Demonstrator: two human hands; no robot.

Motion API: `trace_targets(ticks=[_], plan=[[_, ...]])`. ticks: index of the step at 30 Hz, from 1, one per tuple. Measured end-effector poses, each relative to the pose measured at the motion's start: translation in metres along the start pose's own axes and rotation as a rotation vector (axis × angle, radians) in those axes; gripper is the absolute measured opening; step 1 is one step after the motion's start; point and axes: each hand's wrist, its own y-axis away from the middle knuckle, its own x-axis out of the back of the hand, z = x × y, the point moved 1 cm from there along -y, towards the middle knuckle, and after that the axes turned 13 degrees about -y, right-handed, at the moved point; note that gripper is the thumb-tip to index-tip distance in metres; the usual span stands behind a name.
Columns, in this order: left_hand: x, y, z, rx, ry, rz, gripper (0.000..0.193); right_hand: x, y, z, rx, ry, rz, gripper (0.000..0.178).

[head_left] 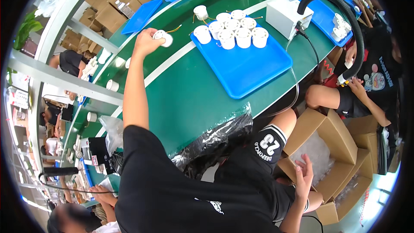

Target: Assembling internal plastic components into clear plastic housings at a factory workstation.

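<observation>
My left hand [146, 42] reaches out over the green work surface, its fingers closed on a white round housing [165, 39] with a short orange wire sticking out. To the right of it, a blue tray [246, 75] carries a cluster of similar white cylindrical housings [233, 25] along its far part; the near part shows bare blue. Another white housing [200, 12] stands on the green surface just beyond the tray. My right hand [303, 173] is low at the right, by my leg and beside an open cardboard box [306, 131]. Its fingers are apart and hold nothing.
A white box-shaped machine [284, 15] with a black flexible hose [345, 8] stands right of the tray. Clear plastic lies over a black bag [215, 140] at the table's near edge. Another person [375, 73] sits at the right. A grey metal frame [64, 75] crosses the left.
</observation>
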Motion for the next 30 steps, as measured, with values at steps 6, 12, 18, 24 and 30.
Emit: trace_targets(ticks=[6,12,18,24,30], plan=[[-0.045,-0.059,-0.065,0.212,-0.302,-0.23,0.061,-0.014,-0.002,0.02,-0.116,0.044,0.077,0.048],[-0.045,-0.041,0.046,-0.252,-0.344,0.054,0.06,-0.027,-0.009,0.047,-0.175,0.091,0.087,0.042],[-0.103,-0.071,0.102,-0.704,-0.292,-0.29,0.06,-0.019,-0.022,0.031,-0.011,0.342,0.036,0.042],[-0.117,-0.125,0.031,-0.327,0.196,-0.707,0.044,0.049,-0.023,0.086,-0.045,0.326,0.275,0.042],[-0.091,-0.131,0.027,-0.102,0.114,-0.579,0.045,0.137,-0.022,0.153,-0.198,0.577,0.436,0.04]])
